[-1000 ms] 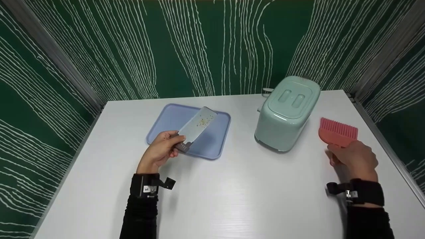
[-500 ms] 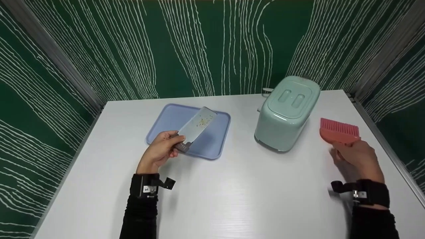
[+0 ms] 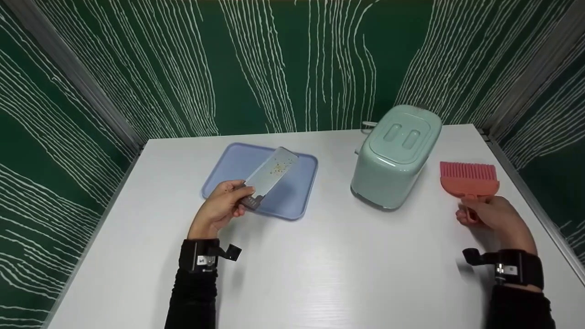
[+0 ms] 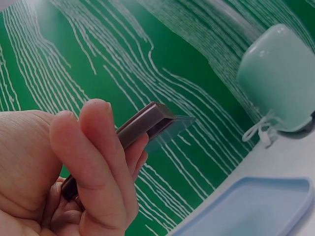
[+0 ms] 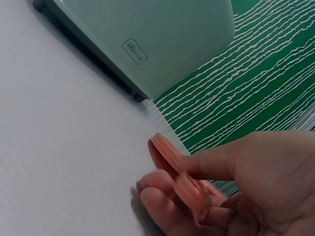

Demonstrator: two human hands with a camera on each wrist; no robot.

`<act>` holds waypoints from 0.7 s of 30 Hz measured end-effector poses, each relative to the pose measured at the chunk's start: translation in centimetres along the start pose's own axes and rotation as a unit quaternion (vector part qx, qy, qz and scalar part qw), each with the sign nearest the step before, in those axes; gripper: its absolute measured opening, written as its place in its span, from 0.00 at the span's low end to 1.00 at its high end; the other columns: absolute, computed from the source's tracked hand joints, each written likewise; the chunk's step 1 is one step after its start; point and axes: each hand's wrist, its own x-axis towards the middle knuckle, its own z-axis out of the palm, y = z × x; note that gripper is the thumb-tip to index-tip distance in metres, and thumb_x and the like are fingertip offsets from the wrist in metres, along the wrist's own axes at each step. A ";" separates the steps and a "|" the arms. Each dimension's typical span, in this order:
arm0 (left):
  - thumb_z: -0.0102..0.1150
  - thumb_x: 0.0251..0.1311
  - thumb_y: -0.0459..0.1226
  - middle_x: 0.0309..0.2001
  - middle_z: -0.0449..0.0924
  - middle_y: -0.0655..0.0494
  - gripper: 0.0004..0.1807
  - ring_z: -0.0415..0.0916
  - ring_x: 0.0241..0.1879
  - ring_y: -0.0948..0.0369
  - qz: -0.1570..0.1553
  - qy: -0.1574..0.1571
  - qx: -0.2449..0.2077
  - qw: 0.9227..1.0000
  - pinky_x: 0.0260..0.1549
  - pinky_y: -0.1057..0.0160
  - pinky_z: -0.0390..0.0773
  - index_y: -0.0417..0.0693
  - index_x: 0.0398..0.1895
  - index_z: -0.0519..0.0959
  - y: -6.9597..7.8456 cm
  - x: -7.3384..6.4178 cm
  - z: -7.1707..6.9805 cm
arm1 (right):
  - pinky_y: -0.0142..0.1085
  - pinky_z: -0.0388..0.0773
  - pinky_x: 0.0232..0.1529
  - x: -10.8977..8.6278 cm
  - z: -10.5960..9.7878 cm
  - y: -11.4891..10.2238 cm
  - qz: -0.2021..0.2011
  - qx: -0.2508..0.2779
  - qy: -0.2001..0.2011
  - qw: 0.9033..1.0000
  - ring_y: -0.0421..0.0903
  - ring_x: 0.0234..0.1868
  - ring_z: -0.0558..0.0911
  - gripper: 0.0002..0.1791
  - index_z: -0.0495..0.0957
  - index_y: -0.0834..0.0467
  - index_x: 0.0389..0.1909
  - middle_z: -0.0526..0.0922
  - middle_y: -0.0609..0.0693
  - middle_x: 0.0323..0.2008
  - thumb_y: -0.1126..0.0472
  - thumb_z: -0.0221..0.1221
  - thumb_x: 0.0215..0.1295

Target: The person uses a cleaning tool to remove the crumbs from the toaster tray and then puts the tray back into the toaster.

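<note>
My left hand [image 3: 221, 203] grips the dark handle of a thin metal crumb tray [image 3: 274, 169], thumb on top. Yellowish-brown crumbs are scattered over its far half. It slants up to the right above a light blue tray [image 3: 292, 198]. In the left wrist view the dark handle [image 4: 142, 125] sits between curled fingers. At the right, my right hand [image 3: 496, 217] holds a red brush [image 3: 470, 185] by its handle, the pink bristles pointing away from me. In the right wrist view thumb and fingers pinch the handle [image 5: 189, 191]; the bristles are not visible there.
A mint-green toaster [image 3: 388, 183] with a covered top stands between the two hands, left of the brush. A white cord [image 4: 261, 130] lies beside it. The white table [image 3: 320, 269] ends at green walls [image 3: 292, 68] with white lines.
My right hand has shifted slightly right and turned, so the brush now faces straight away with more of its handle showing. The left hand and the crumb tray have stayed in place.
</note>
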 end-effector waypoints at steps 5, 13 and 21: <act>0.55 0.77 0.32 0.21 0.83 0.60 0.16 0.71 0.10 0.73 0.000 0.000 0.006 1.000 0.11 0.77 0.67 0.28 0.60 0.75 -0.1 0.1 -0.1 | 0.29 0.88 0.44 0.1 0.0 0.0 -0.017 0.039 -0.019 0.999 0.35 0.36 0.88 0.20 0.66 0.64 0.63 0.87 0.38 0.33 0.50 0.44 0.88; 0.56 0.77 0.32 0.21 0.83 0.60 0.09 0.71 0.10 0.73 0.002 -0.002 -0.004 1.000 0.11 0.77 0.68 0.32 0.50 0.76 -0.1 0.1 -0.1 | 0.35 0.74 0.33 0.5 0.0 0.1 -0.028 0.011 -0.001 1.000 0.39 0.29 0.72 0.21 0.69 0.55 0.40 0.73 0.39 0.26 0.45 0.39 0.88; 0.57 0.76 0.31 0.22 0.83 0.59 0.05 0.71 0.10 0.72 0.005 0.004 -0.003 1.000 0.11 0.76 0.68 0.36 0.45 0.77 -0.2 0.2 0.0 | 0.37 0.76 0.40 0.0 -0.3 0.8 0.009 -0.059 0.109 0.992 0.54 0.49 0.74 0.53 0.65 0.74 0.73 0.76 0.64 0.54 0.26 0.37 0.79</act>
